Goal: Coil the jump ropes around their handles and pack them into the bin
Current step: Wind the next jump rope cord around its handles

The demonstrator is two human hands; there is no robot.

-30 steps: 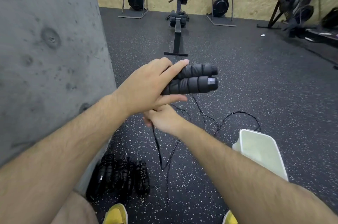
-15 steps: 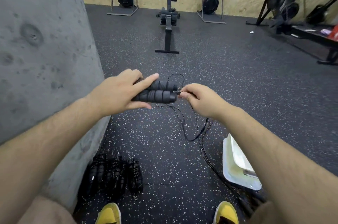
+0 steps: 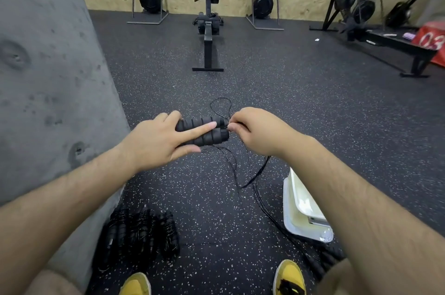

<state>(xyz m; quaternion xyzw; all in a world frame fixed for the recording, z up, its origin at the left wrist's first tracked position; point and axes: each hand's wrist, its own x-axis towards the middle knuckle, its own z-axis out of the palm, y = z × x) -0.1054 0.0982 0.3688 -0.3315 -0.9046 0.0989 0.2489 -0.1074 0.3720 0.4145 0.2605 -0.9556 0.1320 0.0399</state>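
My left hand (image 3: 156, 140) grips two black foam jump rope handles (image 3: 207, 132) held side by side, index finger stretched along them. My right hand (image 3: 255, 131) pinches the thin black rope (image 3: 250, 174) right at the handles' right ends. A small loop of rope (image 3: 220, 107) stands up behind the handles; the remainder hangs down to the floor. A pile of coiled black jump ropes (image 3: 142, 232) lies on the floor at lower left. The white bin (image 3: 301, 210) stands on the floor at lower right, partly hidden by my right forearm.
A grey concrete wall (image 3: 48, 78) runs along the left. A rowing machine (image 3: 208, 30) lies ahead on the speckled black floor, with others upright against the wooden back wall. A black bench (image 3: 397, 47) and a red box are at right. My yellow shoes (image 3: 289, 278) are below.
My right hand rose from under the left hand to the handles' right ends and took the rope there. The handles dropped lower in view, and a small rope loop formed behind them.
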